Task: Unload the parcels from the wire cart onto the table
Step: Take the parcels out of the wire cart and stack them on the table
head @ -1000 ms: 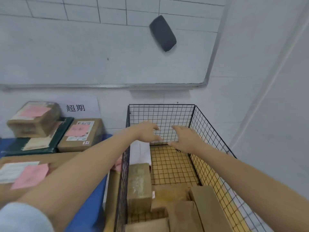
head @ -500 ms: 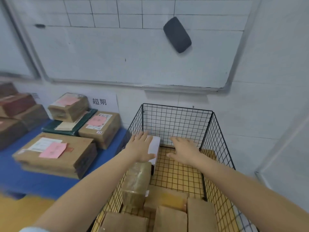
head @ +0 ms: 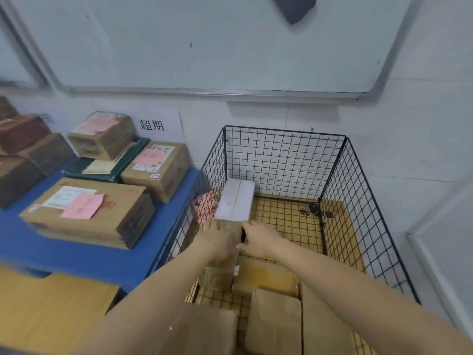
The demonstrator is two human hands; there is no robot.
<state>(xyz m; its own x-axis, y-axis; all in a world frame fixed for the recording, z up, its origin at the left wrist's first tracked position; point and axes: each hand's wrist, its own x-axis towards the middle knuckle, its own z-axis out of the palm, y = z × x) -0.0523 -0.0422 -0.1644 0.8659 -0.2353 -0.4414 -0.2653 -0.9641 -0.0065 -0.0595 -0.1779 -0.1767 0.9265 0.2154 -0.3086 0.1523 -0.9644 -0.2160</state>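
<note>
The wire cart (head: 284, 132) fills the right half of the frame, hard against the blue surface (head: 76, 252) at left. Both arms reach into it. The left grip (head: 217, 239) lies over the top of an upright brown parcel (head: 220, 271) by the cart's left wall, fingers curled onto it. The right grip (head: 258, 239) clamps the same parcel's right edge between thumb and fingers. Just beyond, touching or nearly so, stands a white parcel (head: 236, 201). More brown parcels (head: 273, 321) lie flat across the cart's near end at lower centre. On the surface sit a large box (head: 87, 211) with a pink note, a smaller box (head: 156, 167) behind it, and a green flat parcel (head: 107, 167) with another box (head: 102, 134) on top. Further boxes at far left are blurred. A paper sign (head: 153, 124) hangs on the wall under a whiteboard (head: 204, 47).
</note>
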